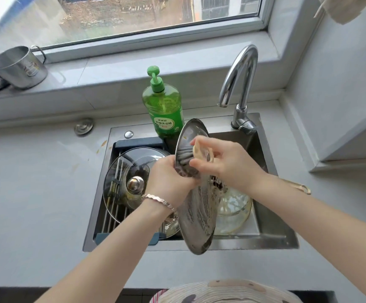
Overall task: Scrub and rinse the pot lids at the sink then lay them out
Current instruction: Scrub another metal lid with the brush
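The left hand [169, 178] grips the steel lid [199, 215] at its middle and holds it on edge above the sink [282, 237]. The right hand [223, 162] pinches a pale sponge [201, 153] against the lid's wet face. A glass lid [123, 171] lies on the rack [112, 215] inside the sink, at the left.
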{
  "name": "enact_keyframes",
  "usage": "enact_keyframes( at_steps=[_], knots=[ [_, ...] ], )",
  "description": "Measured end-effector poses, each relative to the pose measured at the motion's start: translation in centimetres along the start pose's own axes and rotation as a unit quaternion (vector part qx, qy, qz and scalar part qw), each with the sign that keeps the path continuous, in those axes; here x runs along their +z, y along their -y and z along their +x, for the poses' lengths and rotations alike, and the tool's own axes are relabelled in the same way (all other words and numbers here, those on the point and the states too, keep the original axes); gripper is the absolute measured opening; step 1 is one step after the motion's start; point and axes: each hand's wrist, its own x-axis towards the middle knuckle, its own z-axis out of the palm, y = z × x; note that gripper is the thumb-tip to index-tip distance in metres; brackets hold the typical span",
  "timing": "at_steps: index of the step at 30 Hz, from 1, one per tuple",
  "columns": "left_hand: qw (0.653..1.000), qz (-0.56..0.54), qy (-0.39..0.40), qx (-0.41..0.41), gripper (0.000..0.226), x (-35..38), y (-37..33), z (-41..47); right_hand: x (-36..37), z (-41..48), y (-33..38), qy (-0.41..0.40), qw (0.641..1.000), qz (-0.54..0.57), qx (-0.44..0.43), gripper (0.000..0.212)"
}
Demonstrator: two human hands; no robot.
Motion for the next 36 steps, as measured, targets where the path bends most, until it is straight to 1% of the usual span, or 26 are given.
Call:
enact_keyframes(
  at_steps=[2, 3, 4, 6, 7, 8, 10, 11, 12, 13, 16, 17, 18, 20, 21, 22, 23, 25, 26, 27, 29, 30, 31, 33, 34, 36],
  knots=[
    [1.0, 0.006, 0.016, -0.011, 0.022, 0.2, -0.2, -0.1, -1.4, 1.6, -0.9, -0.055, 0.996, 0.013, 0.066, 0.027],
    [1.0, 0.005, 0.02, -0.018, 0.022, 0.3, -0.2, -0.2, -1.5, 1.8, -0.9, -0.056, 0.996, 0.003, 0.07, 0.022],
    [1.0, -0.001, 0.021, -0.022, 0.022, 0.4, -0.2, -0.2, -1.2, 1.5, -0.3, -0.039, 0.998, -0.01, 0.046, 0.018],
    [0.999, -0.018, 0.012, -0.03, 0.026, 0.4, 0.1, -0.1, 0.0, 0.1, 1.6, 0.04, 0.998, -0.049, -0.023, 0.017],
    [0.999, -0.018, 0.007, -0.03, 0.028, 0.3, 0.3, 0.0, 0.3, -0.3, 1.7, 0.07, 0.996, -0.05, -0.034, 0.019],
    [1.0, -0.009, 0.005, -0.026, 0.027, 0.2, 0.4, 0.1, -0.1, 0.0, 1.5, 0.074, 0.996, -0.046, -0.02, 0.018],
    [0.999, 0.027, 0.013, -0.012, 0.023, 0.3, 0.4, 0.0, -1.7, 1.6, -0.4, 0.015, 0.998, -0.028, 0.046, 0.012],
    [0.999, 0.047, 0.021, -0.006, 0.022, 0.4, 0.3, -0.2, -2.4, 2.2, -1.2, -0.013, 0.997, -0.031, 0.063, 0.014],
    [0.998, 0.058, 0.029, -0.005, 0.021, 0.6, 0.2, -0.3, -2.5, 2.3, -1.5, -0.021, 0.997, -0.031, 0.067, 0.015],
    [0.998, 0.057, 0.034, -0.009, 0.02, 0.7, 0.3, -0.2, -2.1, 2.0, -1.1, -0.01, 0.998, -0.026, 0.051, 0.015],
    [0.999, 0.036, 0.025, -0.017, 0.02, 0.5, 0.8, 0.1, -0.3, 0.2, 0.8, 0.078, 0.996, -0.043, -0.029, 0.019],
    [0.999, 0.037, 0.022, -0.013, 0.016, 0.4, 1.0, 0.2, -0.4, 0.5, 0.5, 0.076, 0.996, -0.042, -0.027, 0.018],
    [0.999, 0.044, 0.022, -0.006, 0.013, 0.4, 1.0, 0.3, -0.9, 1.3, -0.3, 0.051, 0.998, -0.034, -0.003, 0.016],
    [0.997, 0.071, 0.031, 0.013, 0.013, 0.6, 0.8, 0.2, -2.3, 3.5, -2.3, -0.024, 0.996, -0.021, 0.078, 0.012],
    [0.996, 0.079, 0.037, 0.021, 0.013, 0.7, 0.7, 0.1, -2.7, 4.1, -2.9, -0.045, 0.993, -0.022, 0.11, 0.012],
    [0.996, 0.079, 0.039, 0.02, 0.015, 0.7, 0.7, 0.1, -2.6, 4.2, -3.0, -0.049, 0.991, -0.017, 0.12, 0.013],
    [0.997, 0.068, 0.038, 0.014, 0.016, 0.6, 0.8, 0.3, -2.1, 4.0, -2.5, -0.03, 0.994, -0.006, 0.103, 0.014],
    [0.999, 0.031, 0.02, 0.001, 0.019, 0.2, 1.1, 0.7, -0.7, 2.6, -0.5, 0.032, 0.999, 0.026, 0.035, 0.016],
    [1.0, 0.013, 0.006, -0.002, 0.019, -0.1, 1.2, 0.9, -0.2, 2.2, 0.1, 0.052, 0.998, 0.038, 0.015, 0.013],
    [1.0, -0.001, -0.006, 0.0, 0.019, -0.2, 1.4, 1.1, -0.2, 2.2, 0.1, 0.047, 0.998, 0.049, 0.012, 0.01],
    [1.0, -0.002, -0.015, 0.016, 0.014, -0.4, 1.4, 1.1, -1.3, 4.1, -1.7, -0.022, 0.997, 0.053, 0.057, 0.013],
    [0.999, 0.007, -0.014, 0.03, 0.01, -0.4, 1.3, 0.9, -2.1, 5.1, -2.8, -0.063, 0.992, 0.038, 0.104, 0.014],
    [0.999, 0.015, -0.014, 0.044, 0.01, -0.3, 1.2, 0.7, -2.9, 6.0, -4.0, -0.086, 0.984, 0.018, 0.154, 0.019],
    [0.998, 0.018, -0.013, 0.062, 0.017, -0.2, 1.0, 0.4, -3.7, 6.7, -6.2, -0.087, 0.966, 0.013, 0.244, 0.025],
    [0.998, 0.014, -0.012, 0.063, 0.017, -0.2, 1.0, 0.4, -3.6, 6.7, -6.7, -0.081, 0.959, 0.018, 0.272, 0.025],
    [0.998, -0.01, -0.01, 0.057, 0.011, -0.3, 1.0, 0.4, -2.9, 6.6, -6.6, -0.085, 0.962, 0.036, 0.256, 0.02]
  ],
)
